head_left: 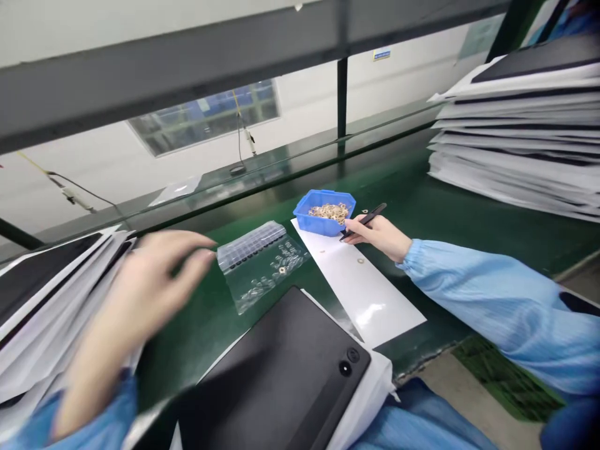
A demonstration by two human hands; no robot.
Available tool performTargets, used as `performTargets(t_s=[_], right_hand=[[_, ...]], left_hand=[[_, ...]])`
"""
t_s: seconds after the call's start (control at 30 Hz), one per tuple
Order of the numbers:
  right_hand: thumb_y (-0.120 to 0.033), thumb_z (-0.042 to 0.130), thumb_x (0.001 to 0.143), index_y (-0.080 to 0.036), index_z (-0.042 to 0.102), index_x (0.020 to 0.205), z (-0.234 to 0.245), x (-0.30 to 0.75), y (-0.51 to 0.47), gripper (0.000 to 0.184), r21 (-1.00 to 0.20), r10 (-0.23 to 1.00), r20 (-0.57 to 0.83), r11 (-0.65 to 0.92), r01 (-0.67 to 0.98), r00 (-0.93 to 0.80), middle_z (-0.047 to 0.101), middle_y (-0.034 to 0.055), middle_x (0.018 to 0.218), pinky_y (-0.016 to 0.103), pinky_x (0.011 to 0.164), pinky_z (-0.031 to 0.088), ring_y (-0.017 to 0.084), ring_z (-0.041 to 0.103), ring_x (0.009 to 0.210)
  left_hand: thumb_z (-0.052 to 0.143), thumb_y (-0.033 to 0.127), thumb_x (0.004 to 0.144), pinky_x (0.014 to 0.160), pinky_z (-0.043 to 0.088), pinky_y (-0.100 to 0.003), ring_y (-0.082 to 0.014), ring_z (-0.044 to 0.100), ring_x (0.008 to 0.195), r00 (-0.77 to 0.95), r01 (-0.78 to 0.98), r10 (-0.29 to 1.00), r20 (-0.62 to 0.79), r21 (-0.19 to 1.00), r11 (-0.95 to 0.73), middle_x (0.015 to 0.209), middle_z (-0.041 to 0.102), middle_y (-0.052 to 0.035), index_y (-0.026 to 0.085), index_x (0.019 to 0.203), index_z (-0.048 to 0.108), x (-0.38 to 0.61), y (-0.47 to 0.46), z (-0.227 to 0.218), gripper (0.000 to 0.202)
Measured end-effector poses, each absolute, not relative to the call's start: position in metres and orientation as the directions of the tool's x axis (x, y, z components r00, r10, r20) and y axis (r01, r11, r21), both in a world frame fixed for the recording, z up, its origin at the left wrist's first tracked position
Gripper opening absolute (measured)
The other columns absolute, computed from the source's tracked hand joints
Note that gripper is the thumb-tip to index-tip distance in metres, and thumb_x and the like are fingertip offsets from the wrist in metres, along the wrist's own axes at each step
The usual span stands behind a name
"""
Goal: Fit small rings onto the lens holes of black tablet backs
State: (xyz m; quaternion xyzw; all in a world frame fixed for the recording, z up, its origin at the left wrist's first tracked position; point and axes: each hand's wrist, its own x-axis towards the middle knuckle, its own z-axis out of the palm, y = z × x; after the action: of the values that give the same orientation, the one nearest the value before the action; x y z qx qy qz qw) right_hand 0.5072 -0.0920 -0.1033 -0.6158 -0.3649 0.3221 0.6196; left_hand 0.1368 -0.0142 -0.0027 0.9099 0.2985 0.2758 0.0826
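Observation:
My right hand [382, 237] grips black tweezers [372, 214], their tips pointing down beside a blue plastic bin [319, 225]. Small gold-coloured ring-like parts [330, 211] fill the bin. My left hand [157, 281], blurred, has its thumb and forefinger apart, with nothing visible between them. Its fingertips are close to the left edge of a clear plastic bag [248, 287], which holds small clear pieces; whether they touch it I cannot tell. Nearest to me lies a black tablet-like panel [281, 369] with round camera openings in one corner, resting on white wrapping.
A white strip [370, 300] with a few loose ring parts runs from under the bin toward me. Stacks of black panels in white sheets stand at right [515, 144] and left [42, 281]. A grey shelf beam [234, 56] crosses above the green table [398, 175].

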Motion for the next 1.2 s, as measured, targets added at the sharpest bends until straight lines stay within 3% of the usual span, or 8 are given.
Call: performTargets(t_s=[0.07,0.13,0.23,0.4,0.67,0.83,1.03,1.2], right_hand=[[-0.036,0.076,0.07,-0.013,0.058,0.069,-0.113,0.518,-0.092,0.028,-0.997,0.83,0.077,0.046,0.069,0.552,0.065,0.0053,0.063,0.026,0.062,0.06,0.016,0.068,0.061],[-0.034,0.075,0.072,-0.014,0.056,0.071,-0.124,0.529,-0.086,0.027,-0.996,0.805,0.085,0.044,0.083,0.587,0.064,0.0046,0.061,0.029,0.06,0.061,0.017,0.068,0.059],[-0.036,0.073,0.073,-0.016,0.053,0.072,-0.14,0.541,-0.074,0.029,-0.993,0.779,0.092,0.029,0.111,0.621,0.065,0.0047,0.059,0.033,0.054,0.06,0.019,0.067,0.054],[-0.035,0.071,0.075,-0.019,0.048,0.073,-0.151,0.541,-0.065,0.027,-0.979,0.749,0.145,0.014,0.203,0.647,0.065,0.0025,0.057,0.031,0.05,0.058,0.021,0.068,0.053],[-0.029,0.062,0.08,-0.021,0.046,0.071,-0.144,0.531,-0.071,0.02,-0.96,0.723,0.158,-0.048,0.277,0.672,0.065,0.0023,0.053,0.029,0.048,0.056,0.021,0.068,0.05],[-0.029,0.065,0.078,-0.02,0.05,0.068,-0.146,0.532,-0.069,0.021,-0.958,0.725,0.197,-0.002,0.288,0.66,0.064,0.0021,0.051,0.031,0.049,0.057,0.022,0.067,0.049],[-0.048,0.068,0.073,-0.019,0.051,0.072,-0.123,0.509,-0.095,0.033,-0.966,0.777,0.236,0.123,0.227,0.583,0.064,0.0008,0.055,0.031,0.052,0.058,0.02,0.067,0.053],[-0.05,0.069,0.072,-0.017,0.052,0.074,-0.108,0.457,-0.163,0.037,-0.993,0.898,0.116,0.1,0.061,0.425,0.063,0.0002,0.055,0.025,0.047,0.056,0.015,0.064,0.048]], left_hand=[[0.054,0.03,0.089,0.098,0.043,-0.042,-0.0237,0.054,0.108,0.871,0.318,0.365,0.329,0.188,-0.929,0.109,0.063,-0.0065,0.017,0.101,0.065,0.208,-0.022,-0.028,0.021],[0.048,0.027,0.092,0.104,0.04,-0.034,-0.0207,0.047,0.12,0.961,0.155,0.19,0.199,0.175,-0.972,0.122,0.058,-0.0079,0.016,0.108,0.062,0.261,-0.033,-0.057,0.024],[0.048,0.03,0.092,0.109,0.034,-0.034,-0.021,0.036,0.132,0.99,0.062,0.081,0.115,0.161,-0.985,0.137,0.049,-0.0094,0.016,0.122,0.055,0.303,-0.042,-0.089,0.034],[0.049,0.038,0.092,0.11,0.029,-0.049,-0.0315,0.028,0.136,0.991,0.094,0.106,0.078,0.152,-0.984,0.144,0.037,-0.0164,0.011,0.131,0.047,0.32,-0.027,-0.113,0.048],[0.046,0.042,0.092,0.11,0.027,-0.05,-0.0328,0.027,0.136,0.989,0.11,0.126,0.079,0.188,-0.976,0.144,0.039,-0.0136,0.015,0.133,0.046,0.318,-0.023,-0.129,0.05],[0.046,0.043,0.092,0.108,0.028,-0.051,-0.0323,0.029,0.135,0.988,0.107,0.123,0.089,0.17,-0.98,0.143,0.04,-0.0133,0.016,0.133,0.046,0.319,-0.023,-0.127,0.049],[0.046,0.043,0.093,0.106,0.03,-0.05,-0.0333,0.034,0.131,0.988,0.076,0.092,0.121,0.125,-0.989,0.142,0.042,-0.0126,0.015,0.132,0.047,0.319,-0.022,-0.129,0.048],[0.047,0.039,0.093,0.106,0.025,-0.056,-0.0365,0.032,0.131,0.987,0.074,0.096,0.132,0.16,-0.984,0.141,0.041,-0.0154,0.013,0.131,0.048,0.322,-0.022,-0.13,0.047]])
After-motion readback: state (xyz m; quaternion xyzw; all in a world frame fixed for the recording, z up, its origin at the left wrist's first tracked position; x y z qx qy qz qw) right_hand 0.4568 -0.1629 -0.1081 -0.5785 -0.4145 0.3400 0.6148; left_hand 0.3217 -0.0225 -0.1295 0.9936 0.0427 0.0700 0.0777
